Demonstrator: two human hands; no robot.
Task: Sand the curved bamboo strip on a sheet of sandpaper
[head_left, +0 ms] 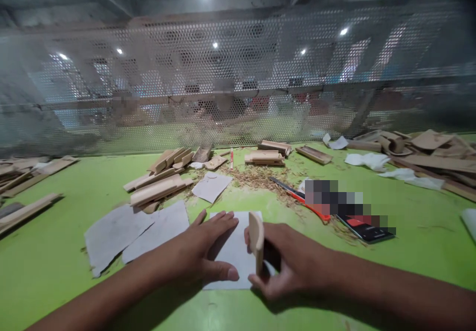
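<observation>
My right hand [288,264] grips a small flat wooden piece [256,239] with a rounded top, standing it on edge on a grey sheet of sandpaper [232,251]. My left hand [204,249] lies flat on the left part of that sheet, fingers stretched out and pressing it against the green table [74,281]. The two hands are close together near the table's front edge.
Two more grey sheets [134,231] lie to the left, a smaller one [211,186] behind. Stacks of wooden slats [158,182] and blocks [265,157] sit further back amid shavings. An orange-handled cutter [303,199] and a dark phone [366,229] lie right. Perforated mesh screen [238,73] behind.
</observation>
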